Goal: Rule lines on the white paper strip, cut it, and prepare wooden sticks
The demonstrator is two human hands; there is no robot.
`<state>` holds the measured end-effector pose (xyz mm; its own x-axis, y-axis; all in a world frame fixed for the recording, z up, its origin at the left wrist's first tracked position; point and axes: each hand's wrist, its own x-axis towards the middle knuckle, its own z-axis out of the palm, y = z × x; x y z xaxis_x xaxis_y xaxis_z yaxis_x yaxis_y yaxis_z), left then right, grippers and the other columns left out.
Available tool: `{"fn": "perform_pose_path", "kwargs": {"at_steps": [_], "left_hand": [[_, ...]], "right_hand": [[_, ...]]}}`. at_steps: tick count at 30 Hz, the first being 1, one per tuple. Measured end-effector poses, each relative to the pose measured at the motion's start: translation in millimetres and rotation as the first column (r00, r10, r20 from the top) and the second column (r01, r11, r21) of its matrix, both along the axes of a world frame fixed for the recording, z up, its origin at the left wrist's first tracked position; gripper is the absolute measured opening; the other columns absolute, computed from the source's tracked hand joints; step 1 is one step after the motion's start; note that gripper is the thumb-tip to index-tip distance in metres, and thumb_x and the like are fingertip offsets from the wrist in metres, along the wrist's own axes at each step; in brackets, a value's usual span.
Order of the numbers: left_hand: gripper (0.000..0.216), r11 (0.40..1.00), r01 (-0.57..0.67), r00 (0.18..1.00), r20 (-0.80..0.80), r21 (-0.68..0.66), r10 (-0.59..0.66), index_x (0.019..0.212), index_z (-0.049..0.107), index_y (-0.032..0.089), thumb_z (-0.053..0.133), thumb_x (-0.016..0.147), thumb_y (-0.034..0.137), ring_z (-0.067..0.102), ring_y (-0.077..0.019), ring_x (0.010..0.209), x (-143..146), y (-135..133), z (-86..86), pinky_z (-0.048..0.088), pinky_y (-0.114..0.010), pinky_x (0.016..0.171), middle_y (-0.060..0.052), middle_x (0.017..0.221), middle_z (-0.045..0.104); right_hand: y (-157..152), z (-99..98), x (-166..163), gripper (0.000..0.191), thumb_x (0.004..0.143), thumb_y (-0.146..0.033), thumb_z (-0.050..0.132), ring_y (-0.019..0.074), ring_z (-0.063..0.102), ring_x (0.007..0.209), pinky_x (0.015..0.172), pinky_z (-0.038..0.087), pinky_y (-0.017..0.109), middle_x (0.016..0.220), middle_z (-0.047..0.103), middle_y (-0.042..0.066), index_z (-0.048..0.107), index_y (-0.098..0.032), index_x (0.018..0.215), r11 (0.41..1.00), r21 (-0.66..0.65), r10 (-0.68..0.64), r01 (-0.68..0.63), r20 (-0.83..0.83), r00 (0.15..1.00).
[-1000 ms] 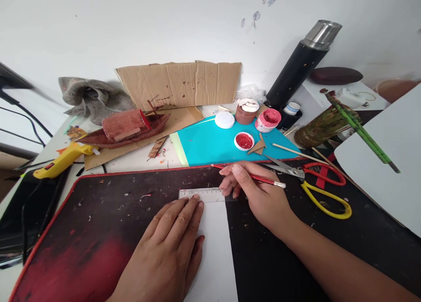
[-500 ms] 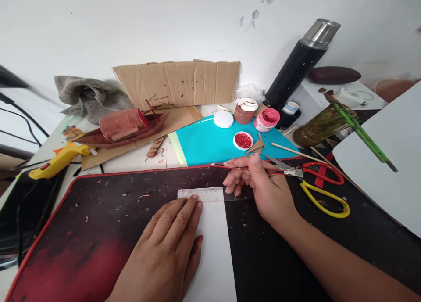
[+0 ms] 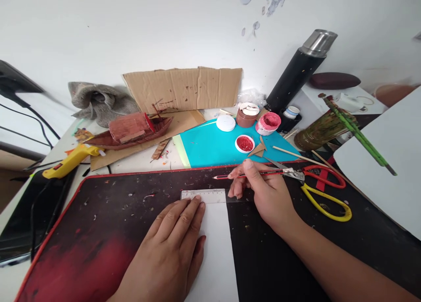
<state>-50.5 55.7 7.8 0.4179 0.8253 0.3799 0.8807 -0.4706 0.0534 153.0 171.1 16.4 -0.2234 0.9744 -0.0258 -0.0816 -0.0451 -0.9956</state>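
Note:
My left hand (image 3: 171, 245) lies flat with fingers stretched out on a white paper strip (image 3: 215, 249), its fingertips at a clear ruler (image 3: 207, 195) laid across the strip's top end. My right hand (image 3: 263, 192) is closed round a red pencil (image 3: 259, 174), held nearly level with its tip pointing left, just above and right of the ruler's right end. Both rest on a black and red desk mat (image 3: 98, 223).
Red and yellow scissors (image 3: 315, 185) lie right of my right hand. Behind the mat are a teal sheet (image 3: 207, 146), red paint pots (image 3: 245, 143), a model boat (image 3: 131, 131), a yellow glue gun (image 3: 70, 160), cardboard (image 3: 184, 89) and a black flask (image 3: 297, 73). White board (image 3: 384, 161) at right.
My right hand turned the pencil from a slant to nearly level and shifted a little to the right of the ruler's end. The left hand stayed put.

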Motion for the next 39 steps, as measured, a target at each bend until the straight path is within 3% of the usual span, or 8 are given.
{"fn": "perform_pose_path", "kwargs": {"at_steps": [8, 18, 31, 39], "left_hand": [[0.040, 1.000, -0.015, 1.000, 0.012, -0.009, 0.016, 0.136, 0.071, 0.009, 0.042, 0.112, 0.024, 0.064, -0.0285, 0.126, 0.2, -3.1, -4.4, 0.047, -0.044, 0.109, -0.010, 0.141, 0.075], [0.041, 0.999, -0.030, 1.000, 0.002, -0.009, 0.030, 0.138, 0.070, 0.010, 0.042, 0.111, 0.024, 0.064, -0.0289, 0.127, 0.2, -4.9, -6.3, 0.050, -0.044, 0.109, -0.010, 0.143, 0.074], [0.043, 0.999, -0.026, 0.999, -0.024, -0.019, 0.025, 0.143, 0.066, 0.008, 0.042, 0.110, 0.022, 0.061, -0.0313, 0.128, -0.8, -6.2, -8.8, 0.051, -0.047, 0.108, -0.012, 0.145, 0.072], [0.042, 1.000, 0.011, 0.999, -0.041, -0.026, -0.012, 0.144, 0.064, 0.007, 0.047, 0.107, 0.018, 0.060, -0.0328, 0.129, -3.2, -5.7, -8.6, 0.051, -0.049, 0.107, -0.014, 0.145, 0.071]], "right_hand": [[-1.2, -4.9, 0.9, 0.045, 0.100, -0.063, 0.069, 0.0167, 0.072, 0.061, 0.053, 0.053, 0.025, 0.070, 0.076, 0.004, 0.076, -0.018, 0.095, 0.999, -0.031, 0.043, -0.041, 0.045, 0.998], [-0.8, -4.1, 0.8, 0.041, 0.096, -0.059, 0.075, 0.0157, 0.074, 0.066, 0.055, 0.053, 0.023, 0.084, 0.079, 0.006, 0.077, -0.018, 0.097, 0.998, -0.041, 0.055, -0.052, 0.062, 0.997], [-0.8, -3.9, -1.3, 0.059, 0.093, -0.075, 0.071, 0.0172, 0.068, 0.054, 0.056, 0.053, 0.027, 0.053, 0.063, 0.000, 0.071, -0.018, 0.077, 0.999, -0.044, 0.032, -0.032, -0.008, 0.999], [-2.1, -0.3, -1.9, 0.063, 0.090, -0.079, 0.070, 0.0180, 0.067, 0.051, 0.056, 0.051, 0.028, 0.048, 0.053, -0.003, 0.067, -0.019, 0.072, 0.998, -0.058, 0.034, -0.035, -0.020, 0.999]]}}
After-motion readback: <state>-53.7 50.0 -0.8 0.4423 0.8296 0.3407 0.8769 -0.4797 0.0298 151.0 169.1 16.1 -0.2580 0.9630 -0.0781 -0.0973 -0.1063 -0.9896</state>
